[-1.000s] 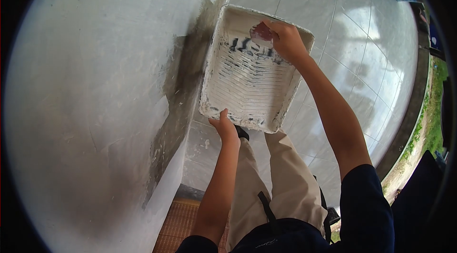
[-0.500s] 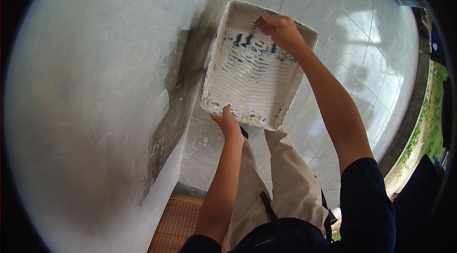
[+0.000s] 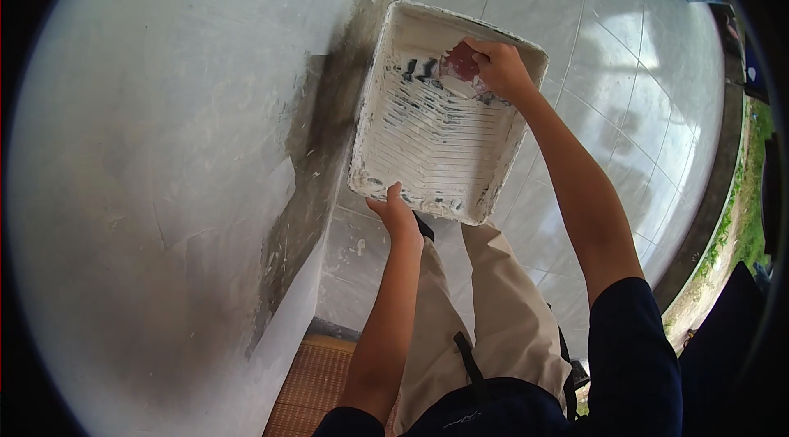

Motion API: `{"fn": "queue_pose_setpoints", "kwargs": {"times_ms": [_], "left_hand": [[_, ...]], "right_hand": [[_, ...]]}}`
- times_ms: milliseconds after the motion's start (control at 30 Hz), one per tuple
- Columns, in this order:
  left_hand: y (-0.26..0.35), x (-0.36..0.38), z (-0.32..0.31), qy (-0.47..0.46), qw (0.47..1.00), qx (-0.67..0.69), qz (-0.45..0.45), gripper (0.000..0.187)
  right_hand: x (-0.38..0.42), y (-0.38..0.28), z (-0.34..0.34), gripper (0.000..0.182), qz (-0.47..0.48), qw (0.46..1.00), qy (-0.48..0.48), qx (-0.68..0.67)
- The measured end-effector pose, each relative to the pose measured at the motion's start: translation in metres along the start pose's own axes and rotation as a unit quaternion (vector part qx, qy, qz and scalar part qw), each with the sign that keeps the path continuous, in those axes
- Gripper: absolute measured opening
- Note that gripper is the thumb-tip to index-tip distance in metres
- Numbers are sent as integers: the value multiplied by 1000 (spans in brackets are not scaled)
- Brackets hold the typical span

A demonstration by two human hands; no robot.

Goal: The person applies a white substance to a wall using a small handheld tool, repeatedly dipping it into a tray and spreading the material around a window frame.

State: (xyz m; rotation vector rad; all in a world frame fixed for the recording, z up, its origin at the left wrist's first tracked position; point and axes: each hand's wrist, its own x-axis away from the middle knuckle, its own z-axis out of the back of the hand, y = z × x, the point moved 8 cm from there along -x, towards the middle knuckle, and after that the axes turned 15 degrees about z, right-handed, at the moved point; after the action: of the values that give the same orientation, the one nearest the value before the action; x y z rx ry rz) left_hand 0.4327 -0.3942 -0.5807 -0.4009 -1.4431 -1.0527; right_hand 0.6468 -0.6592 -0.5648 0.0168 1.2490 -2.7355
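Note:
A white paint tray point(image 3: 436, 149) with a ribbed slope and dark worn patches is held up in front of me. My left hand point(image 3: 398, 215) grips its near edge, thumb over the rim and the other fingers hidden underneath. Inside the far end of the tray, my right hand point(image 3: 501, 69) pinches a dark red plastic scraper point(image 3: 461, 63). Whitish paste point(image 3: 460, 87) lies along the scraper's lower edge, against the top of the ribs.
On the left rises a grey wall point(image 3: 164, 149) with a rough, dark strip point(image 3: 316, 124) along its base. Grey tiles point(image 3: 608, 108) cover the floor on the right. A brown woven mat point(image 3: 308, 379) lies at the lower left, and grass point(image 3: 752, 190) shows beyond the floor's edge.
My right hand has moved the scraper a little toward me and to the right, down to the top of the ribs. The tray and left hand have barely moved.

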Motion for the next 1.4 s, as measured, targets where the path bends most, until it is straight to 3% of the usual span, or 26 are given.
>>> {"fn": "queue_pose_setpoints", "kwargs": {"times_ms": [467, 533, 667, 767, 1033, 1167, 1233, 1400], "left_hand": [[-4, 0, 2, -1, 1000, 4, 3, 92], [-5, -1, 3, -1, 1000, 8, 9, 92], [-9, -5, 4, -6, 999, 25, 29, 92], [-3, 1, 4, 4, 1000, -2, 27, 88], [-8, -2, 6, -3, 1000, -12, 13, 92], [-15, -12, 11, -5, 1000, -18, 10, 95], [-14, -9, 11, -10, 1000, -16, 17, 97], [-7, 5, 7, 4, 999, -2, 52, 93]], "right_hand": [[8, 1, -1, 36, -1, 998, -54, 17], [15, 6, -5, 36, -53, 995, -84, 2], [41, -5, -18, 35, -55, 995, -78, -11], [60, -34, -28, 35, 27, 996, -57, -58], [25, -9, 18, 36, -2, 997, 74, 28], [28, -4, 8, 37, -21, 997, 65, 29], [33, -5, -4, 37, -70, 997, 12, -6], [47, -26, -31, 38, -10, 1000, 13, -4]]}}
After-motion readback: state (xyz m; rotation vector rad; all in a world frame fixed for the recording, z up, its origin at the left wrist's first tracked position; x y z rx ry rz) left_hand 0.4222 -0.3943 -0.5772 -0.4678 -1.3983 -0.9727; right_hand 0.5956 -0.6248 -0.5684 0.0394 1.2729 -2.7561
